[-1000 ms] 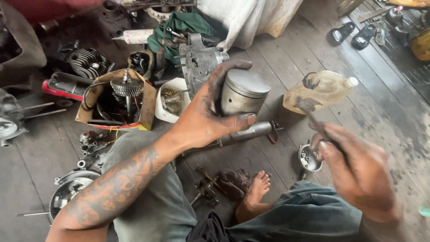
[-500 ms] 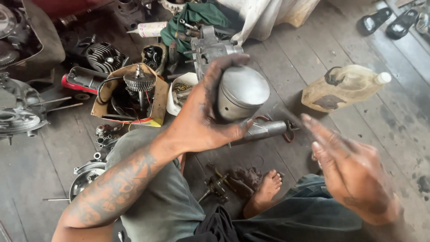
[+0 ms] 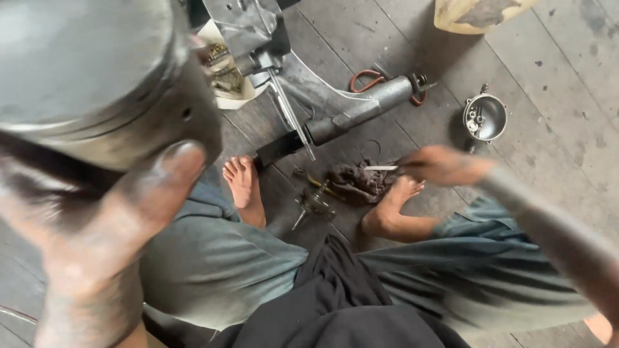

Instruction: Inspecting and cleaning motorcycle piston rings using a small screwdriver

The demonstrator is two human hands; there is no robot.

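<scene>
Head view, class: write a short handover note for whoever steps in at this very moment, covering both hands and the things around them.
Left hand: grips the grey metal piston, raised close to the camera.
Right hand: low over the floor, holding a thin light rod-like tool at the dirty rag; blurred.
Nearby on the plank floor: small metal bowl, metal tube.
Done: piston is lifted. Left: piston not yet set down.

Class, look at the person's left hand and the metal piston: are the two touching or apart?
Touching. The head view shows the left hand gripping the metal piston close to the camera, the thumb pressed flat against its side wall with no gap.
</scene>
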